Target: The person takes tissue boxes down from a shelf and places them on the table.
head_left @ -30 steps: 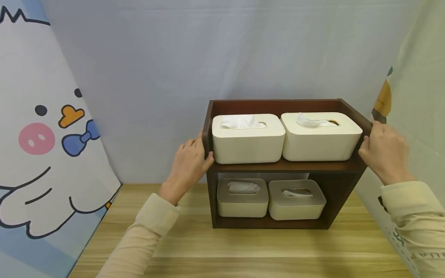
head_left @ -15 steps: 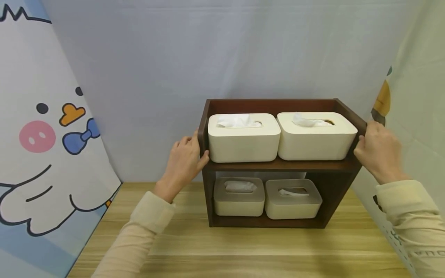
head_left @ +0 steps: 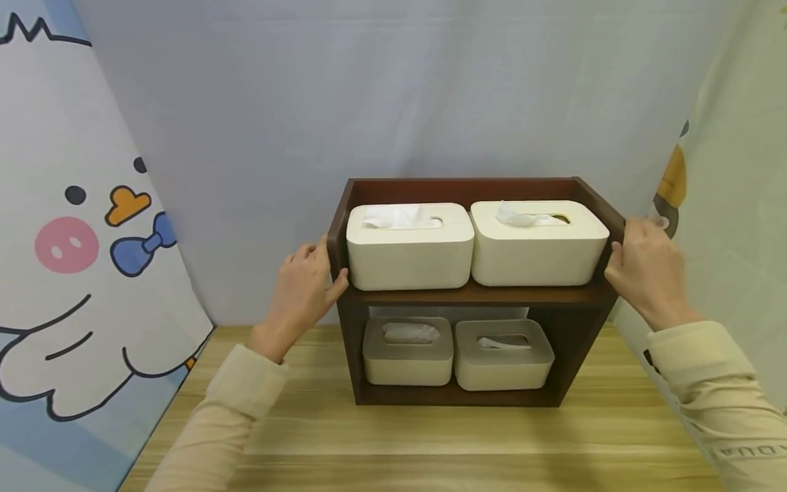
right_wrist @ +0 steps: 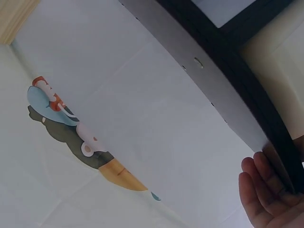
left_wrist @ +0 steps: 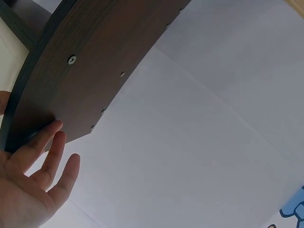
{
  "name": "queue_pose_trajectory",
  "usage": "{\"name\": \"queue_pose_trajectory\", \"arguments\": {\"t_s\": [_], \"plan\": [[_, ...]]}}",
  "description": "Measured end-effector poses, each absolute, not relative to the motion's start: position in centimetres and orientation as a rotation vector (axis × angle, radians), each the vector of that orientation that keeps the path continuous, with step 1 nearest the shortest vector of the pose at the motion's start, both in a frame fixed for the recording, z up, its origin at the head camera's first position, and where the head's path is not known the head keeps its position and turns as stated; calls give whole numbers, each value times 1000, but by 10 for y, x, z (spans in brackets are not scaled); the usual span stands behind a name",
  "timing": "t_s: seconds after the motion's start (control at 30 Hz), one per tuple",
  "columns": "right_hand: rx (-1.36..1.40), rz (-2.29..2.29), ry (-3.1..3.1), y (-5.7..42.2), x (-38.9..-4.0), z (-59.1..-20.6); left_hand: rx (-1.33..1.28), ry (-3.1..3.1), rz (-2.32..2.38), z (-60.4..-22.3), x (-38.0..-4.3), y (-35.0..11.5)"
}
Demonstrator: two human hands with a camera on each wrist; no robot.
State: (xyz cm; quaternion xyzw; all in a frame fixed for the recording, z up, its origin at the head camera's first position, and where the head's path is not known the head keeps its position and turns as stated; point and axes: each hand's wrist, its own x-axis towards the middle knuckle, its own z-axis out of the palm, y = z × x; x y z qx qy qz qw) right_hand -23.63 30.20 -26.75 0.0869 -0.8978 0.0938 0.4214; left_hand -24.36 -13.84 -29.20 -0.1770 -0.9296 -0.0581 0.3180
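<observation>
A dark brown two-tier wooden shelf stands on the table. Its upper tier bears two cream tissue boxes, a left one and a right one, with tissue poking from the slots. Two more tissue boxes, one at left and one at right, sit in the lower tier. My left hand holds the shelf's left side panel, thumb at the front edge and fingers along the outer face. On the opposite panel, my right hand grips the upper edge. Screw heads dot the outer side panel in the left wrist view.
Light wood table extends in front of the shelf. Behind hangs a pale grey curtain. A cartoon-printed cloth borders the left side, and a pale printed cloth closes off the right.
The shelf, with all its tissue boxes, has moved left along the table. Both hands have moved left with it, keeping hold of its side panels.
</observation>
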Motion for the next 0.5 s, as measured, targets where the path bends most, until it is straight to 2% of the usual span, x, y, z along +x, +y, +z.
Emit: {"name": "queue_pose_trajectory", "arguments": {"t_s": [0.5], "plan": [[272,278,-2244,287,-240,-271,-409,-2465,-149,-291,-241,-161]]}}
